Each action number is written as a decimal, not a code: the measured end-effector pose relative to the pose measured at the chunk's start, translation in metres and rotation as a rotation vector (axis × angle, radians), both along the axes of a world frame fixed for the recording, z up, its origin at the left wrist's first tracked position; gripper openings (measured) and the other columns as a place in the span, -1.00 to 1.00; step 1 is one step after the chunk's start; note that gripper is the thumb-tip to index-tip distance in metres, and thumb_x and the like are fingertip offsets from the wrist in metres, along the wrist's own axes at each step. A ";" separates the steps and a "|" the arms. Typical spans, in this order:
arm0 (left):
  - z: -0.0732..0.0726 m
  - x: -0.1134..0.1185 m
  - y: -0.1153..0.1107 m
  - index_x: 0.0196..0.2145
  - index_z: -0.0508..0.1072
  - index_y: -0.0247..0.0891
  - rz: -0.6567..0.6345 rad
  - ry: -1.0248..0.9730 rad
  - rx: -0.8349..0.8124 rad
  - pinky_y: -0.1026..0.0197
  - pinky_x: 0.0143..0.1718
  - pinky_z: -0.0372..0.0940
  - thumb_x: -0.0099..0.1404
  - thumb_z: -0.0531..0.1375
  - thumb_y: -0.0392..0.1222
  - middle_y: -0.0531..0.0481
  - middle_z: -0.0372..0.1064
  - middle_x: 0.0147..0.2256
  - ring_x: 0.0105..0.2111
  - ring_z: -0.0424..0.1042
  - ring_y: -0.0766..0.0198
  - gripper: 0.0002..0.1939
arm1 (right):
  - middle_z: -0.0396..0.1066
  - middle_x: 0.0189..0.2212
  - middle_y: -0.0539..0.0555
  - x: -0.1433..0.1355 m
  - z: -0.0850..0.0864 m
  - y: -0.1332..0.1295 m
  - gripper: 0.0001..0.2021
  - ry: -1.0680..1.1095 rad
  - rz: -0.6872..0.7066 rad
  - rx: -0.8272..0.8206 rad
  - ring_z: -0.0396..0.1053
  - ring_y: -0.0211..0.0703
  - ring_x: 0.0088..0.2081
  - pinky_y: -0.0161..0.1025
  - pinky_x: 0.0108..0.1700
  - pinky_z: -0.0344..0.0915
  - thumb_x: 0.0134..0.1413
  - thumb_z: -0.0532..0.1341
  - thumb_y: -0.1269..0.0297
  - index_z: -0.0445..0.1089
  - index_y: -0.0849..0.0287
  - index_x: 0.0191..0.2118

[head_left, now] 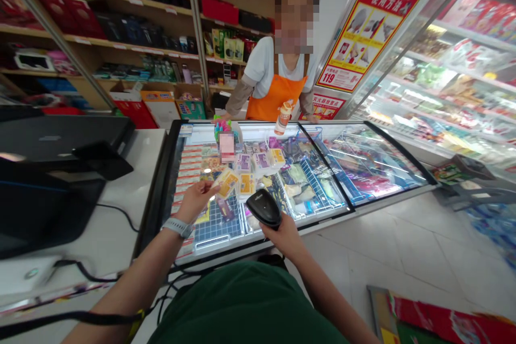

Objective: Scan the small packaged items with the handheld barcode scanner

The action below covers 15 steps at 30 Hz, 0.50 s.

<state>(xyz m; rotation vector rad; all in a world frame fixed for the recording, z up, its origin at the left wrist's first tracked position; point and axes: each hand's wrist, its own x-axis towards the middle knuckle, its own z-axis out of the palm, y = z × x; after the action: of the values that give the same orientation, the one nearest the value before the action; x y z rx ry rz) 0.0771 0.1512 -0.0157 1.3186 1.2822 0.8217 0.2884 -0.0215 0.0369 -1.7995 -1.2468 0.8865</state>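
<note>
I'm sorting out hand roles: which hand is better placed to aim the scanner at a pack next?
Probably the right: the right hand holds the scanner, close to the yellow-labelled pack that the left hand pinches by its edge.

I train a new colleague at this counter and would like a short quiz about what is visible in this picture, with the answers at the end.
1. Which thing does the right hand hold?
a) a cup
b) a black scanner
c) a knife

2. True or false: the fingers of the left hand are at a yellow-labelled pack.

3. Fill in: on the glass of the freezer, in front of the person in the orange apron, stands a ____.

Key: 1. b; 2. true; 3. bottle
</note>
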 end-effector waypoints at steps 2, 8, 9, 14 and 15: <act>0.002 -0.010 0.000 -0.37 0.48 -0.29 -0.011 -0.019 0.005 0.30 -0.48 0.20 -0.08 0.34 0.15 0.06 0.43 -0.49 -0.51 0.34 0.33 -0.54 | 0.49 -0.48 0.03 -0.007 0.000 0.005 -0.82 -0.045 0.054 0.016 0.44 -0.13 -0.40 -0.31 -0.35 0.32 -0.12 0.25 0.29 0.42 0.21 -0.32; -0.002 -0.033 -0.001 -0.31 0.46 -0.29 0.021 -0.078 0.014 0.29 -0.40 0.24 -0.07 0.35 0.12 0.07 0.41 -0.46 -0.43 0.38 0.30 -0.52 | 0.49 -0.44 0.03 -0.023 -0.004 0.016 -0.82 -0.117 0.167 0.019 0.44 -0.13 -0.38 -0.32 -0.34 0.28 -0.12 0.24 0.33 0.41 0.20 -0.30; -0.003 -0.037 -0.001 -0.31 0.46 -0.29 0.025 -0.083 0.015 0.29 -0.39 0.25 -0.07 0.36 0.12 0.07 0.41 -0.46 -0.43 0.38 0.30 -0.52 | 0.48 -0.44 0.02 -0.025 -0.004 0.017 -0.81 -0.122 0.179 0.018 0.44 -0.13 -0.38 -0.33 -0.35 0.27 -0.13 0.24 0.33 0.41 0.20 -0.29; -0.007 -0.051 -0.002 -0.35 0.47 -0.30 0.046 -0.101 0.015 0.27 -0.33 0.27 -0.06 0.36 0.12 0.04 0.44 -0.43 -0.41 0.39 0.30 -0.55 | 0.49 -0.45 0.02 -0.036 -0.005 0.025 -0.81 -0.133 0.205 0.024 0.44 -0.14 -0.39 -0.33 -0.36 0.25 -0.12 0.23 0.34 0.42 0.20 -0.28; -0.008 -0.054 -0.002 -0.34 0.46 -0.30 0.050 -0.107 0.013 0.27 -0.32 0.28 -0.05 0.36 0.12 0.04 0.44 -0.43 -0.40 0.39 0.30 -0.55 | 0.49 -0.44 0.03 -0.038 -0.005 0.026 -0.81 -0.139 0.209 0.026 0.44 -0.14 -0.39 -0.33 -0.36 0.25 -0.12 0.23 0.34 0.42 0.20 -0.28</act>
<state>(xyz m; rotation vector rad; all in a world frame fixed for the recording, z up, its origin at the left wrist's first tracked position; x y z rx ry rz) 0.0234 0.1492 -0.0234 1.2397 1.2314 0.9247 0.2499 0.0048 0.0318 -1.7574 -1.5495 0.8660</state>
